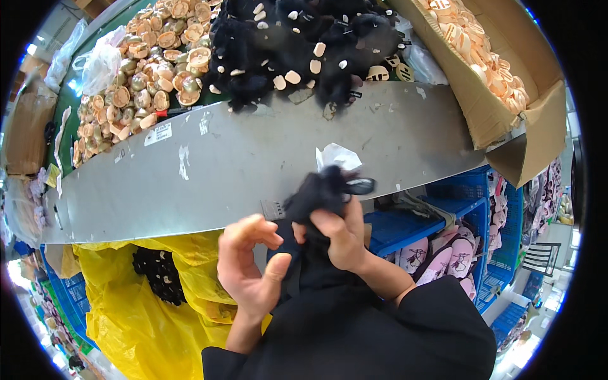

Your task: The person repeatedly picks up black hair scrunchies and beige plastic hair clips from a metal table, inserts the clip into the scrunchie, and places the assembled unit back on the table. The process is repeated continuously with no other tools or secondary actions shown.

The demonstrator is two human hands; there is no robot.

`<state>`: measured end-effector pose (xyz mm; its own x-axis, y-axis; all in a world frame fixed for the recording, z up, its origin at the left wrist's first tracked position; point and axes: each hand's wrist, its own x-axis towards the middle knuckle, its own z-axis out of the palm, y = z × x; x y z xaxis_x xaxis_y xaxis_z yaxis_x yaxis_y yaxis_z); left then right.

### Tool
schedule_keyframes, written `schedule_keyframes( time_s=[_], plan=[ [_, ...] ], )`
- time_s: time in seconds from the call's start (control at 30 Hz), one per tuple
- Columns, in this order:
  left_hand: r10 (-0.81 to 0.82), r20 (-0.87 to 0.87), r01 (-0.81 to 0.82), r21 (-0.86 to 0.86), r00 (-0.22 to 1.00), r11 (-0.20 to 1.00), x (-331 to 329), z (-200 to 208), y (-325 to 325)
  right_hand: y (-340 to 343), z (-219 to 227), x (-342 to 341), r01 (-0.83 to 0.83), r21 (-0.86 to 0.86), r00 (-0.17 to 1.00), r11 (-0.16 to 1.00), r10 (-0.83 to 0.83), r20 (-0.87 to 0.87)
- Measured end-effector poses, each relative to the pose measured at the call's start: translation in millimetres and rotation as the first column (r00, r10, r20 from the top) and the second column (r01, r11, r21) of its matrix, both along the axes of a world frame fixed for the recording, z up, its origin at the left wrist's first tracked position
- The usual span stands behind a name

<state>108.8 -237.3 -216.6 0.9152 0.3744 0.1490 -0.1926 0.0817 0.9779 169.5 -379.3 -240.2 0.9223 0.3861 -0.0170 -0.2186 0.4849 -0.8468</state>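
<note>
Holding a blurred black fuzzy piece (315, 195) in the right hand (345, 239), with fingers (326, 223) closed on its lower part. Showing it against the near edge of the grey surface (240, 158); cannot tell whether touching there. Holding nothing in the left hand (247, 278), just beside the right one, with fingers curled and set wide from the thumb. Can see a scrap of white paper (340, 156) just beyond the held piece. Facing a heap of black fuzzy pieces (278, 50) dotted with pale oval bits, and, left of that, a pile of beige and gold cups (145, 79). Can also see a cardboard box (459, 79) of beige pieces (491, 66) at the right; below the surface, a yellow plastic bag (123, 323) at the left and pink slippers (453, 259) beside a blue rack (399, 233) at the right.
</note>
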Motion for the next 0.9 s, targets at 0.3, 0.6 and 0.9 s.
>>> schedule_keyframes(
  time_s=[0.3, 0.6, 0.9],
  plan=[
    [-0.225, -0.155, 0.192, -0.206, 0.962, 0.96, 4.8, 4.7, 26.6, 1.9, 10.3, 1.3, -0.472, 0.057, 0.804, 0.88, 0.456, -0.382],
    [-0.231, -0.222, 0.209, -0.119, 0.947, 0.971, -7.3, 2.6, 25.1, -1.6, 0.2, 1.6, -0.61, 0.106, 0.67, 0.785, 0.583, -0.459],
    [-0.1, -0.15, 0.154, 0.411, 0.984, 0.899, -18.2, -2.8, 10.6, -7.2, -5.5, -7.7, -0.639, 0.21, 0.593, 0.74, 0.647, -0.479]
  ],
)
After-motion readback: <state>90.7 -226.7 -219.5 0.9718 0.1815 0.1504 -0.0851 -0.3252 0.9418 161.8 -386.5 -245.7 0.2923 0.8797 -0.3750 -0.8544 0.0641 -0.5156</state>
